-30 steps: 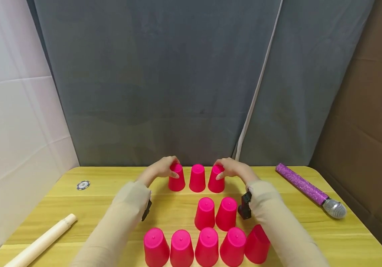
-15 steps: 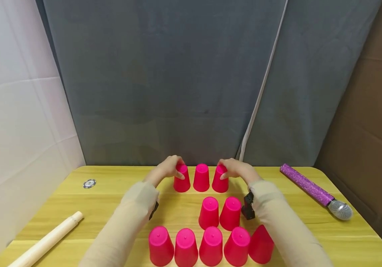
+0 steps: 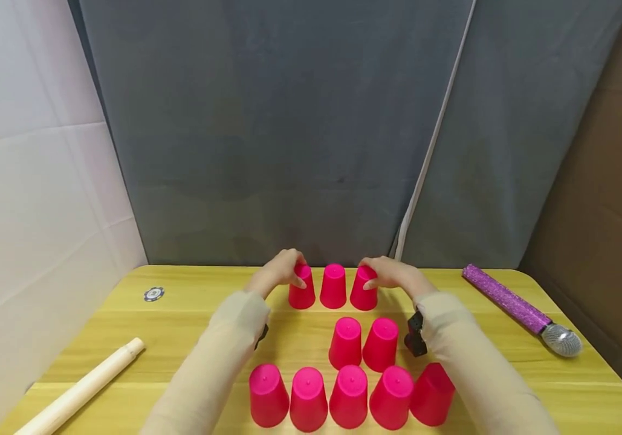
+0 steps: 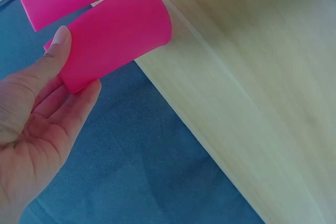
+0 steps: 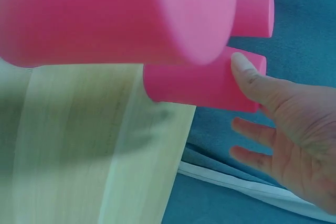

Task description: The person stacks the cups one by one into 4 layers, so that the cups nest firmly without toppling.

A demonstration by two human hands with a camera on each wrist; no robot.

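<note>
Pink plastic cups (image 3: 333,285), upturned, tapered; left hand (image 3: 278,272) touching one.

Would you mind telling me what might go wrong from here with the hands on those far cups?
1. The left hand and right hand touch only the outer far-row cups; the middle cup sits close between and could get knocked.
2. The sleeves pass beside the two-cup row and the front row, whose rightmost cup already leans, so pulling back might topple some.
</note>
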